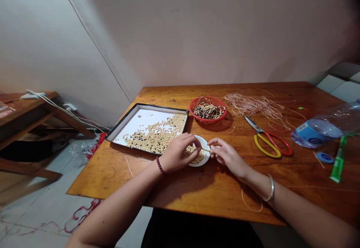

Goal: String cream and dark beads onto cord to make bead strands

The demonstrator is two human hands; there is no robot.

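My left hand is curled over a small white dish of tan beads, its fingers pinched together at the dish. My right hand sits just right of the dish, fingertips pinched on a thin cord with beads strung between the two hands. A dark red bead bracelet is on my left wrist and a silver bangle on my right. A loop of pale cord trails on the table under my right forearm.
A black-rimmed tray of loose tan and dark beads lies left of the dish. Behind are a red basket of beaded strands, a pile of pink cord, yellow-red scissors, a plastic bottle, its blue cap and a green lighter.
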